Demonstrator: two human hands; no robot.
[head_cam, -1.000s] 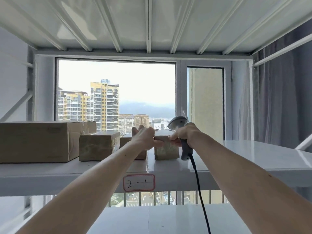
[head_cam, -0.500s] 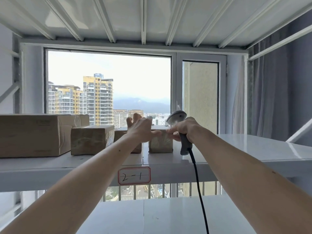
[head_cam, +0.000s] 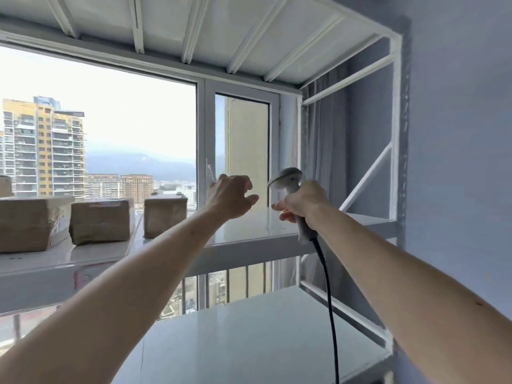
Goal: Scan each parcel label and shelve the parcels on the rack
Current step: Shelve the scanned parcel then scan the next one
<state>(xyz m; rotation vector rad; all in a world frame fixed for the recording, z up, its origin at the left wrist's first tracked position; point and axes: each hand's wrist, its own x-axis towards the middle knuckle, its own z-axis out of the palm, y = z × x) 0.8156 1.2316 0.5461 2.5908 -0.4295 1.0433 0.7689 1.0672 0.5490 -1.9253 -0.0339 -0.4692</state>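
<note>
- Nearest: 2 bare forearms reaching forward and up from the bottom corners, above a glossy white lower shelf (head_cam: 249, 342) of the rack.
- Black cable (head_cam: 328, 295) hanging from the scanner's grip, down across the lower shelf and out at the bottom edge.
- Right hand (head_cam: 303, 205) wrapped around the handle of a grey barcode scanner (head_cam: 288, 181), head uppermost and turned left, held in front of the middle shelf's right part.
- Left hand (head_cam: 231, 196) raised just left of the scanner, grasping nothing, fingers loosely curled, thumb out toward the right hand; small gap between the 2 hands.
- Middle shelf (head_cam: 249, 231) of the white rack at hand height, bare and shiny on the right.
- 3 brown taped parcels in a row on the middle shelf's left part, well left of both hands: small parcel (head_cam: 164, 216) nearest the hands, medium parcel (head_cam: 101, 220) beside it, large parcel (head_cam: 33, 224) at the left edge, cut off by the frame.
- Corner of another brown box (head_cam: 5, 185) behind the large parcel.
- Ribbed white underside of the top shelf (head_cam: 221, 26) overhead; rack's right end frame with a diagonal brace (head_cam: 365, 180).
- Behind: grey curtain (head_cam: 324, 151), bluish wall (head_cam: 457, 162), window (head_cam: 110, 128) onto tower blocks and hazy hills.
</note>
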